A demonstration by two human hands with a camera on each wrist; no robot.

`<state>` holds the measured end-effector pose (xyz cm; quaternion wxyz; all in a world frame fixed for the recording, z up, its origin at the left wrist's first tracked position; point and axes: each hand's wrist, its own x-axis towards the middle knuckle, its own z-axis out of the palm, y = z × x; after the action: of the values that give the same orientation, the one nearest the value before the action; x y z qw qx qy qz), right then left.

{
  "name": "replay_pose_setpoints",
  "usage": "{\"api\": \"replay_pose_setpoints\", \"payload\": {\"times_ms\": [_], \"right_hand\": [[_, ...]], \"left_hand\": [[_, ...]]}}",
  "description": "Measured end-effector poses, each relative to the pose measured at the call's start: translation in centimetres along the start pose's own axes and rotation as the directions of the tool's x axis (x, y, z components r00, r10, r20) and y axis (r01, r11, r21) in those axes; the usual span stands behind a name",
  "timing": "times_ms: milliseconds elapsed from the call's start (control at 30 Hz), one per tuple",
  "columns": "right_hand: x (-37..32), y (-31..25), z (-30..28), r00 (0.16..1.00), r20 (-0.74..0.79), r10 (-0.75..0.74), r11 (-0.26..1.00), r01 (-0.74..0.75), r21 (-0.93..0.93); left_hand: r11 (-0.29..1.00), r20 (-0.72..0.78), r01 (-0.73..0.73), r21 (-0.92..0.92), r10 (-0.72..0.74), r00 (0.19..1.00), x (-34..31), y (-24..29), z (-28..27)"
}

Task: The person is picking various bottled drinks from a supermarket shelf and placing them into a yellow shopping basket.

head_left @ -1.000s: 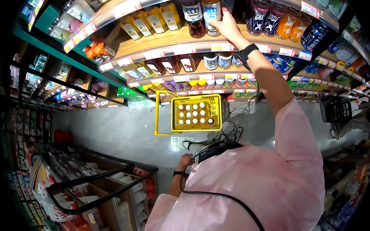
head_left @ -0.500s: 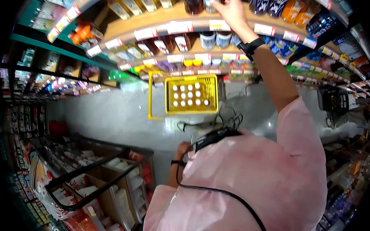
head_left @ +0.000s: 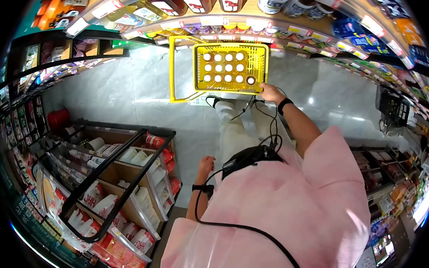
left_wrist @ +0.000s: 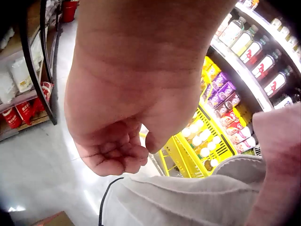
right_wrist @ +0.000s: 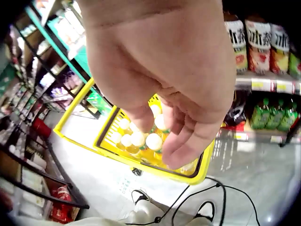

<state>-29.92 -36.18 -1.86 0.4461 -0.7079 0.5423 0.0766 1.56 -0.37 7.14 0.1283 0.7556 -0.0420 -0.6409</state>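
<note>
A yellow shopping basket (head_left: 230,91) stands in the aisle, its handle swung out to the left. Inside are several bottles (head_left: 228,67) with white caps, lined up in rows; one at the near right corner (head_left: 251,80) has a darker top. My right hand (head_left: 272,94) is at the basket's near right corner, fingertips right at the rim. From the right wrist, its fingers (right_wrist: 181,148) look loosely bent above the caps, with nothing visibly gripped. My left hand (head_left: 205,164) hangs beside my body, its fingers (left_wrist: 117,157) loosely curled and holding nothing.
Drink shelves (head_left: 205,23) run along the far side, close behind the basket. A display rack (head_left: 121,187) with a black rail and packaged goods stands at the left. Black cables (head_left: 275,122) hang in front of my legs. A red bucket (head_left: 58,119) sits farther left.
My right hand has left the bottle on the upper shelf and come down to the basket's near right corner. The head view has tilted downward. My left hand still hangs at my side.
</note>
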Motion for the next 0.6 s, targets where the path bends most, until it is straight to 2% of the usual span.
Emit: {"api": "replay_pose_setpoints", "payload": {"times_ms": [33,67,133,233,267,333,367,467,500,533,567,600], "right_hand": [[0.7,-0.7,0.5,0.990,0.057,0.129,0.984,-0.135,0.116],[2.2,-1.2,1.7,0.990,0.056,0.126,0.980,-0.133,0.146],[3.7,-3.0,2.1,0.897,0.244,0.368,0.796,-0.439,0.416],[6.8,-3.1,4.5,0.892,0.221,0.394,0.748,-0.451,0.487],[8.1,-2.8,4.8,0.884,0.229,0.408,0.767,-0.468,0.439],[9.6,-1.7,5.0,0.913,0.243,0.328,0.775,-0.407,0.484],[10.5,-0.7,5.8,0.920,0.162,0.356,0.770,-0.387,0.507],[10.9,1.0,5.3,0.917,0.241,0.317,0.795,-0.395,0.461],[10.3,0.9,4.8,0.935,0.199,0.293,0.816,-0.353,0.458],[9.3,0.3,3.8,0.970,0.094,0.224,0.904,-0.243,0.351],[8.2,0.0,3.3,0.989,0.015,0.145,0.941,-0.143,0.306],[7.0,-0.4,2.4,0.996,-0.066,0.062,0.968,-0.043,0.249]], "left_hand": [[0.999,0.027,0.024,-0.025,-0.024,0.999,-0.4,0.1,-0.8],[0.999,0.025,0.047,-0.014,-0.046,0.999,-0.7,0.1,-1.5],[0.996,0.027,0.079,-0.049,-0.078,0.997,-0.3,0.4,-2.0],[0.978,0.054,0.164,-0.127,-0.159,0.986,0.8,0.0,-2.7],[0.967,0.069,0.191,-0.171,-0.182,0.981,1.1,0.2,-2.9],[0.959,0.083,0.217,-0.183,-0.205,0.975,1.1,0.7,-2.8],[0.955,0.105,0.226,-0.193,-0.209,0.972,1.3,0.9,-2.5],[0.974,0.124,0.162,-0.156,-0.144,0.982,1.5,1.2,-1.6],[0.976,0.127,0.151,-0.160,-0.131,0.983,1.8,1.6,-1.3],[0.993,0.115,0.092,-0.077,-0.083,0.990,2.2,1.9,-1.1],[0.999,0.107,0.035,0.008,-0.035,0.994,2.3,2.1,-0.9],[1.000,0.112,0.014,0.001,-0.015,0.994,2.5,2.6,-0.7]]}}
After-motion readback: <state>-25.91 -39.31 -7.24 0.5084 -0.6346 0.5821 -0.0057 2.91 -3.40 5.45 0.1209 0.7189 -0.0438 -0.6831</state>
